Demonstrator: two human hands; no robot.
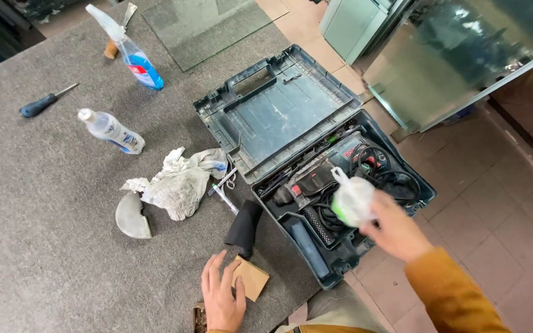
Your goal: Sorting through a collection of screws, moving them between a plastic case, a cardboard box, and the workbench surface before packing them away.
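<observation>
Plastic bag (353, 198), white and small with a knotted top, is pinched in the right hand (395, 231), fingers closed on it, over the open tool case (424, 185). Bag looks light and soft and would crumple easily; its contents can't be made out. Best hold is likely the knot or the bunched neck. Left hand (222, 297) lies flat and open on the grey felt table (44, 246), fingers spread, touching a brown paper piece (253, 279) and gripping nothing. Case sits at the table edge, lid flat and empty; the base holds a rotary hammer drill (328, 169), its coiled black cable (396, 176) and a side handle. Black dust nozzle (243, 227) lies just beside the case. A rag (180, 182) and two bottles lie further left.
</observation>
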